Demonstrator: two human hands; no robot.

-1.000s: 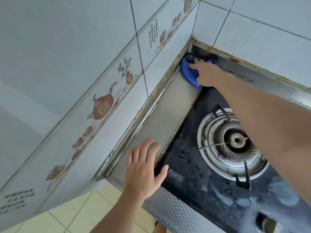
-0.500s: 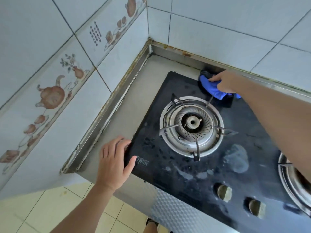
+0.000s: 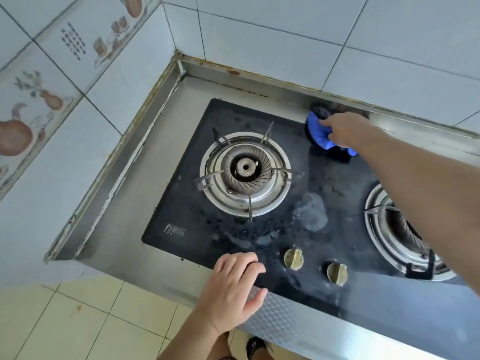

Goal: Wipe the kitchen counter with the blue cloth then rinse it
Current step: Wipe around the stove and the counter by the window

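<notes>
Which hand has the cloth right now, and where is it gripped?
The right hand holds the blue cloth, bunched under its fingers against the stove's back edge. The left hand holds nothing.

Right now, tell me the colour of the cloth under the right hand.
Blue cloth, pressed by the right hand; head view.

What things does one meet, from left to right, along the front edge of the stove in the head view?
Brand logo → left hand → left knob → right knob.
</notes>
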